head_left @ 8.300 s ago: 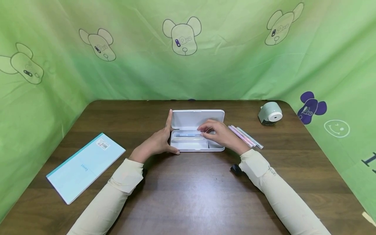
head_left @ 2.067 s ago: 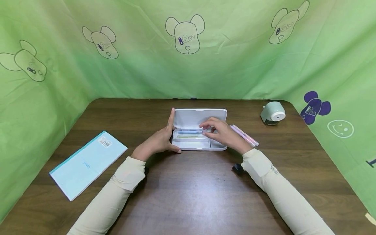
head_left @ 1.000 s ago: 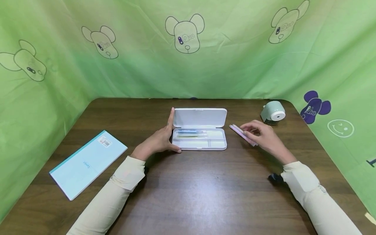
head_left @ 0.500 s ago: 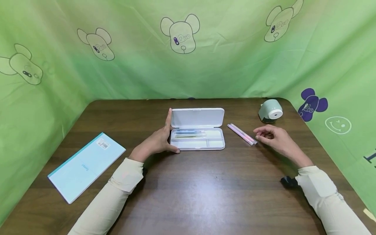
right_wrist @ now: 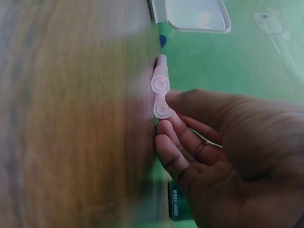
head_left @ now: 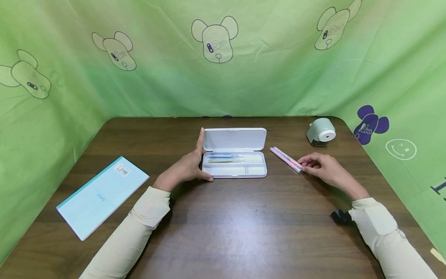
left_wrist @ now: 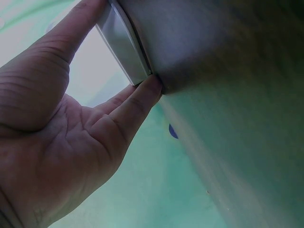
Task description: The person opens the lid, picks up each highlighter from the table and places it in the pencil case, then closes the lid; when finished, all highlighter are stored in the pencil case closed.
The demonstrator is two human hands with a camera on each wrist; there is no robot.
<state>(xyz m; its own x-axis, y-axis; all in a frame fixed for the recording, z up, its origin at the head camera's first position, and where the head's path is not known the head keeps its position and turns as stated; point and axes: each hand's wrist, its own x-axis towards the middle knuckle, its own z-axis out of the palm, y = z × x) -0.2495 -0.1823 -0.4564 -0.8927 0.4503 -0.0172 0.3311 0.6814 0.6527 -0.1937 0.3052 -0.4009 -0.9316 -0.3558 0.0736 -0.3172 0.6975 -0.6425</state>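
A white pencil case (head_left: pixel 255 171) lies with its lid (head_left: pixel 234 140) raised. Blue and yellowish pens (head_left: pixel 224 158) rest in its back compartment. My left hand (head_left: pixel 186 166) braces the case's left end, thumb at the front corner and straight fingers reaching toward the lid side; in the left wrist view the hand (left_wrist: pixel 71 137) spans that end. Right of the case, two pink-lilac pens (head_left: pixel 285 159) lie side by side on the table. My right hand (head_left: pixel 322 167) pinches the near end of the closer pink pen (right_wrist: pixel 162 110) between thumb and fingers.
A light blue notebook (head_left: pixel 102 197) lies at the left of the brown wooden table (head_left: pixel 223 224). A pale green pencil sharpener (head_left: pixel 321 131) stands at the back right, beyond my right hand. A green printed curtain (head_left: pixel 156 89) surrounds the table's back and sides.
My right hand has left the case and moved right to the loose pens, closing on one. A bluish pen beside the pink ones is gone from the table; the case holds more pens.
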